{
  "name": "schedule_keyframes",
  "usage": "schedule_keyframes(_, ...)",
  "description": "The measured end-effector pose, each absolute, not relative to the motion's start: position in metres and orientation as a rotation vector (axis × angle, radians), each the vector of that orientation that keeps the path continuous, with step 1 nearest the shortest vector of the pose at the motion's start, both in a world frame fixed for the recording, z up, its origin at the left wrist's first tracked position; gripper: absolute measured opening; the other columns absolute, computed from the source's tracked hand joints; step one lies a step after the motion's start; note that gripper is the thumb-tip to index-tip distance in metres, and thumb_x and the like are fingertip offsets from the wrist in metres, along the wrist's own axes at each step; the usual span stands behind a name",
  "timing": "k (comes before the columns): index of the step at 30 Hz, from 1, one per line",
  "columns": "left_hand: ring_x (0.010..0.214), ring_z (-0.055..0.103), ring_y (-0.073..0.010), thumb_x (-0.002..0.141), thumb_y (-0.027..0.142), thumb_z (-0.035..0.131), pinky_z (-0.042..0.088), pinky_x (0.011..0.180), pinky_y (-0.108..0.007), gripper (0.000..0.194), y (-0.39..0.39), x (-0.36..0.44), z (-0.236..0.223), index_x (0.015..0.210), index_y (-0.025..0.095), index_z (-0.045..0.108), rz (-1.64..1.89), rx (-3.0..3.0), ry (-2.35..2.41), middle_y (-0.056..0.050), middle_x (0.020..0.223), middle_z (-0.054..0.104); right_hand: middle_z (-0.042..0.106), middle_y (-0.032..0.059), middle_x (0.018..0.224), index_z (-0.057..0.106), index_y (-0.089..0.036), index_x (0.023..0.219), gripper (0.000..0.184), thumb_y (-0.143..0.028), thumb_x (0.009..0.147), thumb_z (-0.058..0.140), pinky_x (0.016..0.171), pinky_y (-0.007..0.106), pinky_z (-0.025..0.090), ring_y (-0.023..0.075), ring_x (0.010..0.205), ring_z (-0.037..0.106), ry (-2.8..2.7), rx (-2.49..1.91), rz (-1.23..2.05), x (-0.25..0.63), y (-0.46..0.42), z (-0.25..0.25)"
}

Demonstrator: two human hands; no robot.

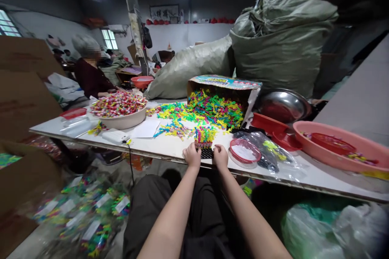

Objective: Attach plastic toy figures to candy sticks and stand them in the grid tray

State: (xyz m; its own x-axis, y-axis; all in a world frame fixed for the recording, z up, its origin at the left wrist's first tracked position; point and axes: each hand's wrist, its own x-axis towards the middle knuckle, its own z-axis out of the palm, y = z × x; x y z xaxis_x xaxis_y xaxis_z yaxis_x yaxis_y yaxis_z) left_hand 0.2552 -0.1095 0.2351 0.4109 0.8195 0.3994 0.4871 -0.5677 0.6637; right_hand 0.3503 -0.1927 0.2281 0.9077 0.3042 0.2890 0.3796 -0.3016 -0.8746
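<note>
A black perforated rack [207, 153] lies at the table's front edge, directly before me. My left hand [192, 155] is closed at its left end, with fingers curled. At the opposite end, my right hand [221, 156] is curled closed against the rack too. Small colourful plastic figures [204, 133] stand packed in rows at the rack's far side, above a band of pinkish pieces. Behind them, a heap of yellow, green, blue and pink figures [215, 109] spills from a tipped printed cardboard box [226, 82]. My fingertips are partly hidden.
A white basin [124, 120] heaped with small red and white pieces stands left. Right are a red-rimmed round container [244, 150], plastic bags, a red scoop [270, 123] and a pink basin [340, 141]. Large sacks [276, 52] rise behind. Another person [89, 73] sits at far left.
</note>
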Motion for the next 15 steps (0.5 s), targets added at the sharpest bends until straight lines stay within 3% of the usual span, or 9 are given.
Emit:
schedule_keyframes(8,0.093,0.056,-0.0184,0.079,0.026,0.05,0.03,0.086,-0.033,0.024,-0.1081,0.2555,0.2315,0.101,0.019,0.055,1.004,2.24,1.106,-0.004,0.094,0.065,0.065,0.0068,0.078,0.063,-0.016,0.09,0.034,-0.03,0.07,0.039,0.064,0.028,0.041,0.0223,0.073,0.059,-0.54,-2.037,-0.073,0.3469,-0.1931,0.2288)
schedule_keyframes(15,0.09,0.056,-0.0195,0.08,0.027,0.051,0.031,0.083,-0.034,0.016,-0.1059,0.2575,0.2297,0.091,0.018,0.058,0.969,2.234,1.123,-0.005,0.092,0.066,0.065,0.0077,0.078,0.065,-0.018,0.084,0.03,-0.029,0.071,0.04,0.069,0.03,0.04,0.0233,0.078,0.057,-0.552,-2.159,-0.126,0.3425,-0.19,0.23)
